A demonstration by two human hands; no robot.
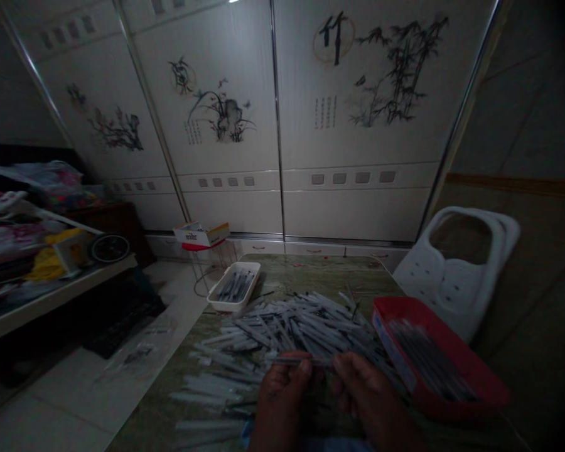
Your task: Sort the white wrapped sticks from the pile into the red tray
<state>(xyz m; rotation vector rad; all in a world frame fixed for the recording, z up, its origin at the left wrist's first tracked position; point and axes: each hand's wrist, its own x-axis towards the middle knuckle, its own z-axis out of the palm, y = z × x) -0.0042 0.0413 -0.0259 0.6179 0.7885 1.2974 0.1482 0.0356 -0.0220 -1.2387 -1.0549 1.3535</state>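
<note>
Both my hands meet over the near part of the table, holding one slim pen [321,362] sideways between them. My left hand [285,392] pinches its left part between thumb and fingers. At the other end, the fingertips of my right hand [362,383] close on it. Just beyond lies a big loose pile of whitish and dark pens or pen parts [306,323]; the dim light hides their detail. More pale pieces [211,389] lie in rough rows left of my left hand. To the right stands a red plastic basket [487,389] with a bundle of dark slim pens.
A white tray [211,300] of similar pens is at the table's far left corner. Behind it, a printed carton [195,236] rests on a red stool. White folded chairs [471,276] lean at the right. A cluttered bench [56,292] stands left; sliding wardrobe doors [358,144] are behind.
</note>
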